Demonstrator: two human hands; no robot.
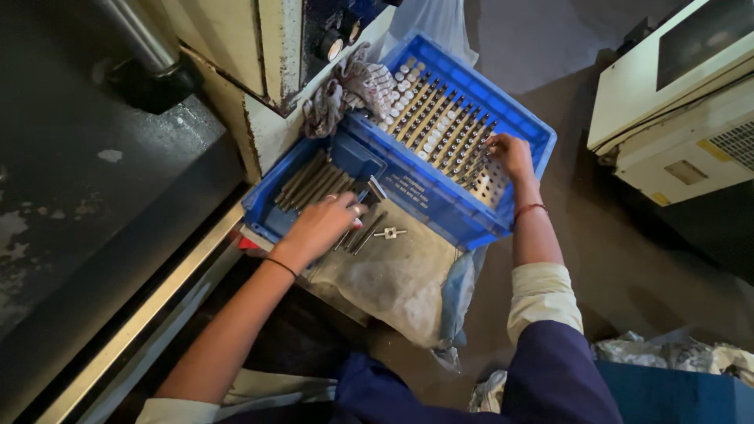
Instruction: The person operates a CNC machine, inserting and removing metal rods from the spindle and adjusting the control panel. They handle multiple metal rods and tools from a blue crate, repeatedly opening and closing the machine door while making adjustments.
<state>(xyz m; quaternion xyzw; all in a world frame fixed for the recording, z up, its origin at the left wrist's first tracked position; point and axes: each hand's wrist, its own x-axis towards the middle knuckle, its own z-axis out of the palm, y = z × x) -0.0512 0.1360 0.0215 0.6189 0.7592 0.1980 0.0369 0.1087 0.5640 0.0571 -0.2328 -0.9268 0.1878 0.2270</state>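
Grubby rag [349,93] slung over the crate's back-left corner, cream machine [675,102] off right, crumpled cloth [675,352] on the floor [628,267] bottom right.

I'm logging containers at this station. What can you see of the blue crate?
The blue crate is a rectangular plastic bin, tilted against a worn machine. Inside, a perforated metal rack holds rows of rods; loose rods lie in its left end. A rag drapes over its rim. The right hand reaches in; the left hand rests at its front wall.
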